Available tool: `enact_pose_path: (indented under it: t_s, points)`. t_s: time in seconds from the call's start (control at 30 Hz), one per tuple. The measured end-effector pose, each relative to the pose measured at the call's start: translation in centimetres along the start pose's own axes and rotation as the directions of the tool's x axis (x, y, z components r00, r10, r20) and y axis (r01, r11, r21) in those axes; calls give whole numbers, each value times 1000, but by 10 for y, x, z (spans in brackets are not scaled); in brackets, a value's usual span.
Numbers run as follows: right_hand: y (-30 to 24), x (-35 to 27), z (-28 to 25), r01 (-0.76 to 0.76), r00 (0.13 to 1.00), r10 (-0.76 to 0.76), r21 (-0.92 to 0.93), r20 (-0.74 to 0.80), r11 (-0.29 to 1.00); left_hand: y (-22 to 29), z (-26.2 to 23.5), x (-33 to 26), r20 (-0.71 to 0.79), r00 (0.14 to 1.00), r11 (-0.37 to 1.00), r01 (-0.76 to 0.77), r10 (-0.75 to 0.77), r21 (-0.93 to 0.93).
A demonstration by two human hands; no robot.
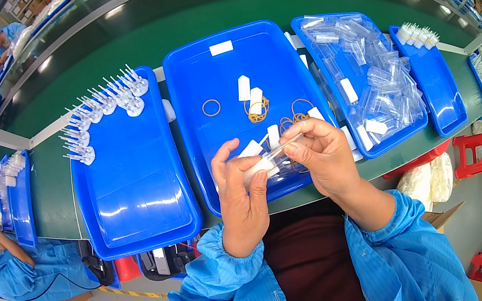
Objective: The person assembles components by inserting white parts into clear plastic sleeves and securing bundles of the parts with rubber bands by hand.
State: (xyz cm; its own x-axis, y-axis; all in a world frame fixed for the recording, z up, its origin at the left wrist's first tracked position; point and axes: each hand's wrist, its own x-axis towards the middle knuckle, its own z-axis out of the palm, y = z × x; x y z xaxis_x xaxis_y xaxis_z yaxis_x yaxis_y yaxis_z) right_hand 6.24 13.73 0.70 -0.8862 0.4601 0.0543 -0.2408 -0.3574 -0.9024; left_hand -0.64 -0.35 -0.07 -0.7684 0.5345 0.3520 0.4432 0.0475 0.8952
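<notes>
Both hands meet over the near edge of the middle blue tray (pixel 193 97). My left hand (pixel 241 195) is closed around a small white piece (pixel 264 165), its exact kind partly hidden by the fingers. My right hand (pixel 325 158) pinches a thin clear plastic sleeve (pixel 284 145) between thumb and forefinger, its other end reaching toward the white piece. Beyond the hands in the tray lie small white rectangular pieces (pixel 244 88), a bundle of tan rubber bands (pixel 257 111) and one single rubber band (pixel 211 108).
On the left, a blue tray (pixel 132 189) carries clustered white stemmed parts (pixel 132 102). To the right, another blue tray (pixel 394 136) holds many clear plastic sleeves (pixel 381 87); a narrower tray (pixel 445 108) has white parts. A co-worker (pixel 30 271) sits far left. Red stools (pixel 477 154) stand at right.
</notes>
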Motion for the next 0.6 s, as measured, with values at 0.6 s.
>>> enact_pose_path:
  t_s: [0.6]
  points:
    - [-5, 3, 0, -38, 999, 42, -182, 23, 983, -2, -7, 0, 141, 986, 996, 80, -87, 50]
